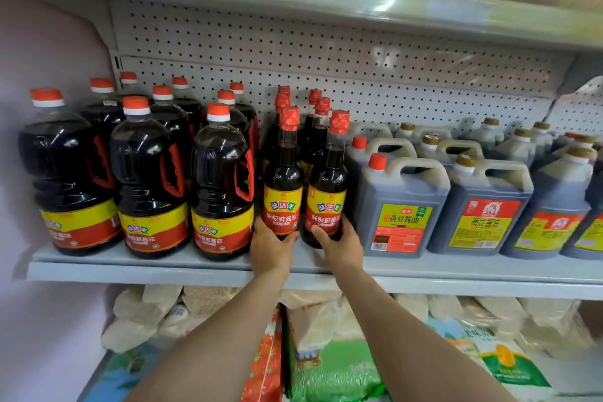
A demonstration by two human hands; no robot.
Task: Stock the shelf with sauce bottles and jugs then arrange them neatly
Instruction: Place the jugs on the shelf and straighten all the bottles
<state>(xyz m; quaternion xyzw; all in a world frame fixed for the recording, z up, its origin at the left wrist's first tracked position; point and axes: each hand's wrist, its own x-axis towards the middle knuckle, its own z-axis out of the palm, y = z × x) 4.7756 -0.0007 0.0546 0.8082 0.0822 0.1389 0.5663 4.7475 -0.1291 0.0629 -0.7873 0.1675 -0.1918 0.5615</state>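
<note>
My left hand (270,246) and right hand (341,246) each wrap fingers round a slim soy sauce bottle's (283,188) base at the shelf (140,266) front; full, top-heavy, slick, so I grip low.

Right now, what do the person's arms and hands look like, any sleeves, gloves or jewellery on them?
Both forearms come up from the bottom edge and are bare as far as the view shows: no sleeves or cuffs. The left hand and right hand wear no gloves. No watch, bracelet or ring shows on the wrists or on the visible fingers. No markings can be made out.
</note>
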